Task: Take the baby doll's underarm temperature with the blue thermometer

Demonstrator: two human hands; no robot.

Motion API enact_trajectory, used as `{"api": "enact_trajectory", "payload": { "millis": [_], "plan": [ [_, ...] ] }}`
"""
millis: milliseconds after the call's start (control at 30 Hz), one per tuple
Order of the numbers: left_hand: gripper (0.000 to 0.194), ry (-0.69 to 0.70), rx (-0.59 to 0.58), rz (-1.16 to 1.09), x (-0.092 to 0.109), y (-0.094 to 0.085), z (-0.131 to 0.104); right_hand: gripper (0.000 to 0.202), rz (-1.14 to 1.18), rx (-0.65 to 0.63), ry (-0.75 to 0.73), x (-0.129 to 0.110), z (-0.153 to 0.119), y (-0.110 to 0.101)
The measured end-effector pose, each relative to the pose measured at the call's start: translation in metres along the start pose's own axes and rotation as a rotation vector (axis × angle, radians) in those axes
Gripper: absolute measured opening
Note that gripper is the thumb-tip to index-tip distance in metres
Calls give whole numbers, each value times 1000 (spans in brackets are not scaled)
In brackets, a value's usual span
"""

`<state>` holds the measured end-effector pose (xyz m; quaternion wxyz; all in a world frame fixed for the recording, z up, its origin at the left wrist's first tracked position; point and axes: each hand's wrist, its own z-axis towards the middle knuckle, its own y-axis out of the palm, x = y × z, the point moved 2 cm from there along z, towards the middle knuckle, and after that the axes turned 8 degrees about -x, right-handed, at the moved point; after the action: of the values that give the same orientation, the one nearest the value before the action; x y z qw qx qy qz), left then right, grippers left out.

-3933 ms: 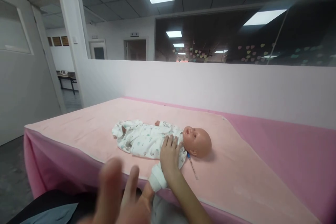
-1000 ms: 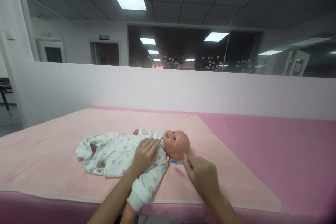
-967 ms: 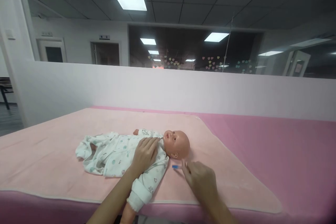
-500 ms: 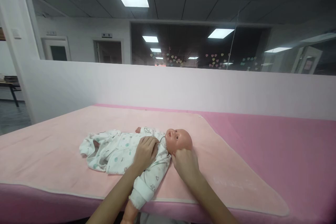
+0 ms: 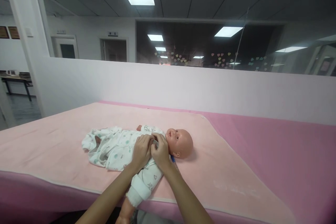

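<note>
A baby doll (image 5: 181, 141) lies on its back with its head to the right. It wears a white romper (image 5: 119, 154) with small green and grey prints. Over the doll's chest, just below the neck, my left hand (image 5: 142, 150) has its fingers curled on the romper front. Right beside it, my right hand (image 5: 160, 149) pinches the cloth near the collar, the fingertips of both hands meeting. What lies under the fingertips is hidden. A small blue piece (image 5: 172, 158) shows by the doll's neck. One sleeved doll arm (image 5: 143, 185) reaches over the near table edge.
A peach mat (image 5: 223, 168) covers much of the pink padded table (image 5: 288, 150). Behind it runs a low white wall (image 5: 183, 84) with glass above. At the far left, a desk (image 5: 18, 78) with stacked items stands beyond an opening.
My right hand has moved left from beside the doll's head to the romper's chest, meeting my left hand. The doll's ear and a blue piece are now uncovered. The view has turned slightly left.
</note>
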<state>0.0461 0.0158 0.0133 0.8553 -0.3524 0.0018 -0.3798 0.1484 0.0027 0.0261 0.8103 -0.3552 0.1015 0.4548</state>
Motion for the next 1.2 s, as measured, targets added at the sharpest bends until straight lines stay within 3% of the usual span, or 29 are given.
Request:
{"api": "enact_trajectory", "payload": {
  "millis": [533, 800, 1067, 1200],
  "plan": [
    [25, -19, 70, -72, 1, -6, 0, 40, 29, 116, -87, 12, -5, 6],
    [20, -34, 86, -112, 1, -6, 0, 44, 41, 165, -28, 15, -7, 8],
    [17, -8, 100, -102, 3, -7, 1, 37, 48, 183, -23, 17, -7, 10],
    [14, -12, 136, -64, 4, -9, 2, 23, 43, 212, 5, 18, -8, 9]
  ]
}}
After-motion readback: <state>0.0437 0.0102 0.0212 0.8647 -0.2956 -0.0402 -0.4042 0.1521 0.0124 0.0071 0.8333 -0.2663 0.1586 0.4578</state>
